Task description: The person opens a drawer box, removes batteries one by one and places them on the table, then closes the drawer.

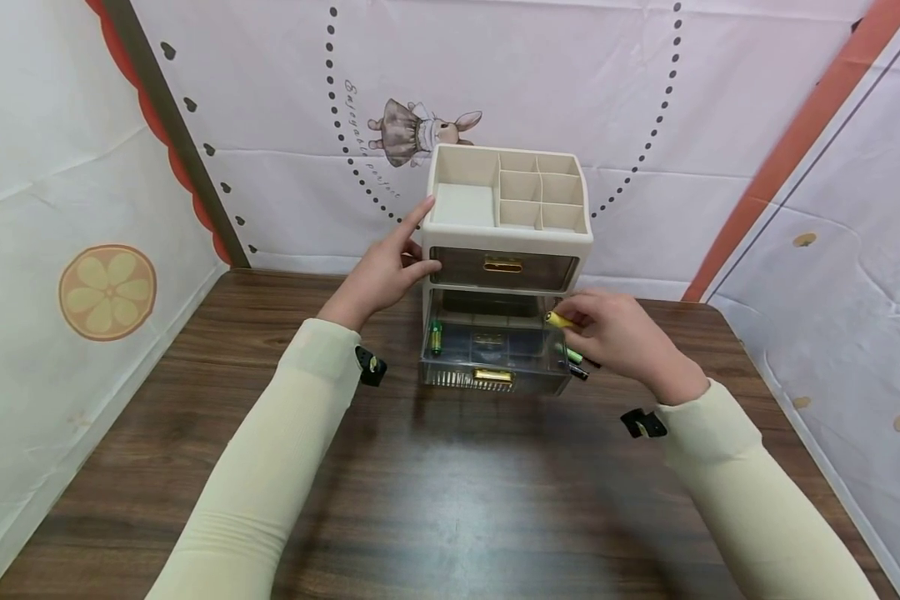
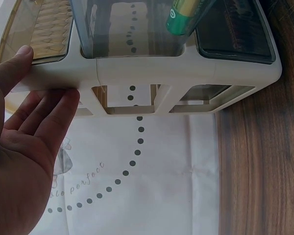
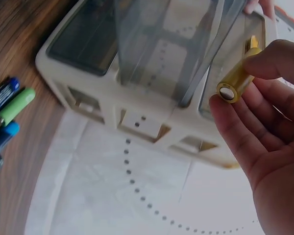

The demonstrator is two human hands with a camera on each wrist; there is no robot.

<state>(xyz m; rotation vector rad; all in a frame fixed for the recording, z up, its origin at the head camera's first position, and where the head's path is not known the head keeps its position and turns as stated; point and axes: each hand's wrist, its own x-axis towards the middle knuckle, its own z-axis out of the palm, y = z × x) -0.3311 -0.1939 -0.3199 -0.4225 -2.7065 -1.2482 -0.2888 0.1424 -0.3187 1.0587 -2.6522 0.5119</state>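
A white desktop drawer organizer [image 1: 510,237] stands at the back of the table. Its clear middle drawer [image 1: 457,379] is pulled out, and a green battery [image 1: 436,337] lies at the left inside it. My left hand [image 1: 378,279] rests on the organizer's left side, with the thumb on the front by the top drawer [image 1: 457,268] and the index finger reaching toward the upper edge. Between thumb and fingers, my right hand [image 1: 618,337] pinches a yellow battery [image 3: 235,81]. The hand is beside the open drawer's right side, with the battery near the top drawer's front.
Several pens and markers, including a green one [image 3: 16,106] and a blue-capped one [image 3: 2,139], lie on the wooden table [image 1: 450,500] right of the organizer. Open compartments [image 1: 521,187] fill the organizer's top. A printed cloth [image 1: 270,83] hangs behind it.
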